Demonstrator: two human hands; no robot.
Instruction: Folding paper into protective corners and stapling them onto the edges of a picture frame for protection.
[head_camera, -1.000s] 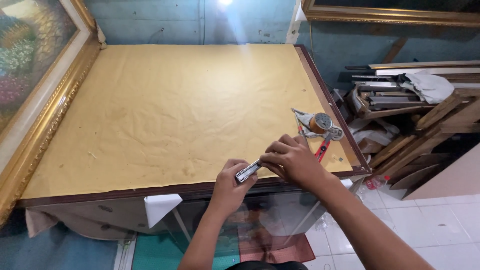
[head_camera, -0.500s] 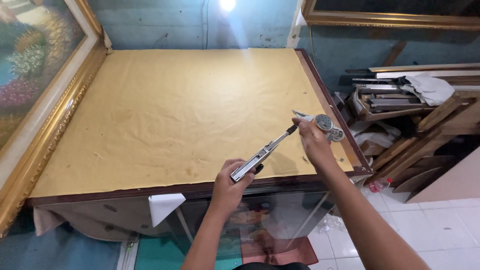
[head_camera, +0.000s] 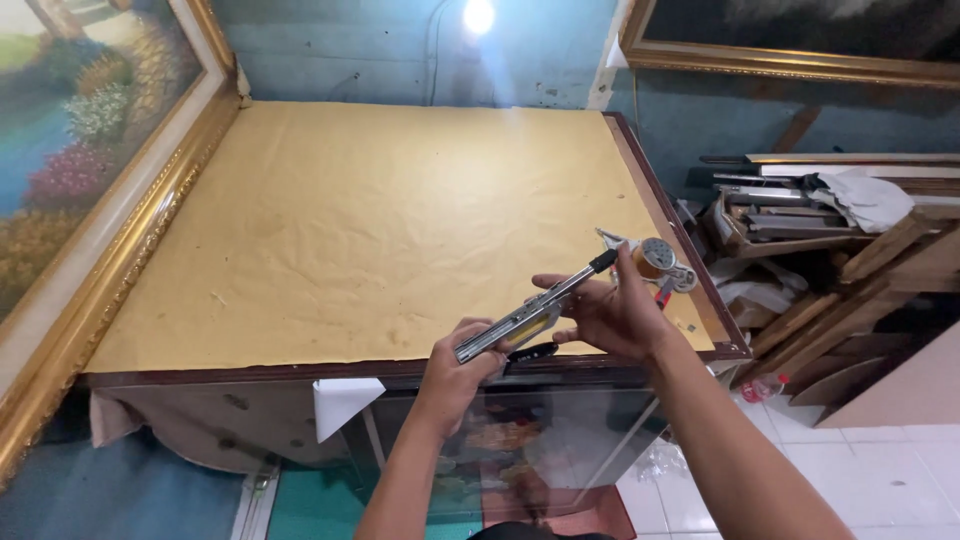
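The big frame (head_camera: 690, 290) lies face down before you, its tan backing paper (head_camera: 390, 220) spread flat, with a gilt-framed painting (head_camera: 90, 200) leaning at the left and stacked mouldings (head_camera: 800, 200) at the right. A second ago your hands were bunched low at the near edge; now they have drawn apart and lifted. The long metal stapler (head_camera: 530, 315) has opened out between them: your left hand (head_camera: 465, 365) is clamped on its lower end, your right hand (head_camera: 605, 310) cradles the upper part, thumb up by the black tip. It hovers above the near right corner, off the paper. Tape roll (head_camera: 655, 258) sits just behind
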